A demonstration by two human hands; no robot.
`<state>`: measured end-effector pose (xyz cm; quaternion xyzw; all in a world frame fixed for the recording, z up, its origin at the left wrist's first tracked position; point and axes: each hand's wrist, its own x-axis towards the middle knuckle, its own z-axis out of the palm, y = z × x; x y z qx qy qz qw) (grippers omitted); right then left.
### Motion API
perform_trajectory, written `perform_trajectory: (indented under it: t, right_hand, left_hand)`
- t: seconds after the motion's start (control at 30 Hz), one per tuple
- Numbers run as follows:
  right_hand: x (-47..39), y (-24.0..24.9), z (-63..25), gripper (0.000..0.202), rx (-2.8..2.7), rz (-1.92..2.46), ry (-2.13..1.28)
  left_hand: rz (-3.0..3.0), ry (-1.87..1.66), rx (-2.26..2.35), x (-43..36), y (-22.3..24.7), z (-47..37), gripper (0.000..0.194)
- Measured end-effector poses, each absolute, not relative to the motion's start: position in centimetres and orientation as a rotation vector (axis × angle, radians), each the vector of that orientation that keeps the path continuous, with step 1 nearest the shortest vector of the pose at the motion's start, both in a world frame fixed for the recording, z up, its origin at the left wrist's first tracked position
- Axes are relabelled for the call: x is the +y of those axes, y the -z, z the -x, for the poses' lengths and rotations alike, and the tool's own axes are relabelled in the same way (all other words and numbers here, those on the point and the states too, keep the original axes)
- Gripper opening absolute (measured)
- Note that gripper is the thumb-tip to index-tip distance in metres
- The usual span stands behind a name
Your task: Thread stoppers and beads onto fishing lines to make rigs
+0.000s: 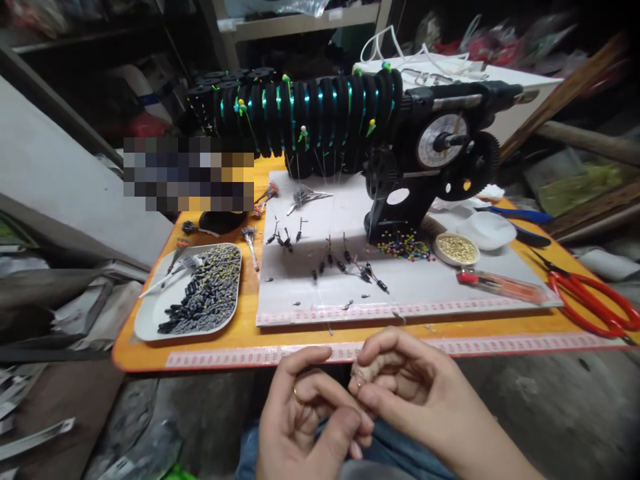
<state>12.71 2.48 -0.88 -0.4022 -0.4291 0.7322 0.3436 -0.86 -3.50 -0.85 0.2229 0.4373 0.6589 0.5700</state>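
Note:
My left hand (315, 410) is raised in front of the table edge, fingers curled and pressed together, with a ring on one finger. My right hand (413, 380) is beside it, thumb and fingertips pinched close to the left fingertips. Whatever either hand holds is too small or too hidden to make out. Beyond them, a white board (295, 293) bears several small black pieces with short wires (341, 265). Over the board stands a black winding machine (410, 173) with a row of black spools (320, 113) carrying green line; thin threads hang down from it.
On the left, a white tray (145, 327) holds many small grey and black pieces. To the right are colored beads (405, 245), a dish of gold beads (456, 249), a utility knife (503, 287), red-handled scissors (595, 297) and blue-handled pliers (523, 215). A measuring tape (215, 357) runs along the front edge.

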Motion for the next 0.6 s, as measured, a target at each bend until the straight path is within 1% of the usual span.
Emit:
perform_trajectory:
  t: [0.13,0.27,0.47,0.6]
  right_hand:
    - [2.8,-0.2,-12.6,0.004,-1.388,1.089,-1.733]
    - [3.2,-1.1,-12.3,0.008,-1.549,1.048,-1.562]
    - [3.0,-1.2,-12.4,0.01,-1.587,1.033,-1.507]
    - [3.1,-1.5,-12.4,0.011,-1.665,1.021,-1.439]
  left_hand:
    - [-0.492,-1.46,0.964,-3.5,0.8,1.5,0.041]
    - [-0.462,-1.398,0.91,-3.4,0.6,2.1,0.045]
    - [-0.403,-1.392,0.889,-3.4,0.6,2.2,0.049]
    - [-0.417,-1.373,0.892,-3.4,0.7,2.3,0.048]
